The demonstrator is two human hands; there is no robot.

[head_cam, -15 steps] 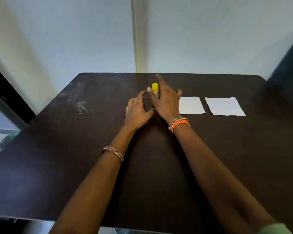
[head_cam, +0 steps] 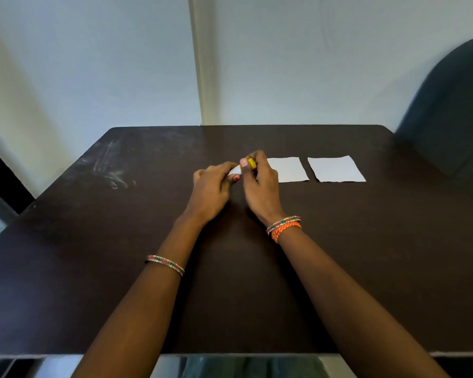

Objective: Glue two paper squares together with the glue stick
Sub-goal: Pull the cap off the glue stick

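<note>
Left hand (head_cam: 212,186) grips glue stick (head_cam: 236,170) body, right hand (head_cam: 260,181) pinches yellow cap: steady body, pull cap straight off.

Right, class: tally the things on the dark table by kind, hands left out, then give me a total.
Paper squares: 2, the near square and the far square, flat and apart
Glue sticks: 1, the glue stick, held between the left hand and right hand
Total: 3 on or over the table
</note>
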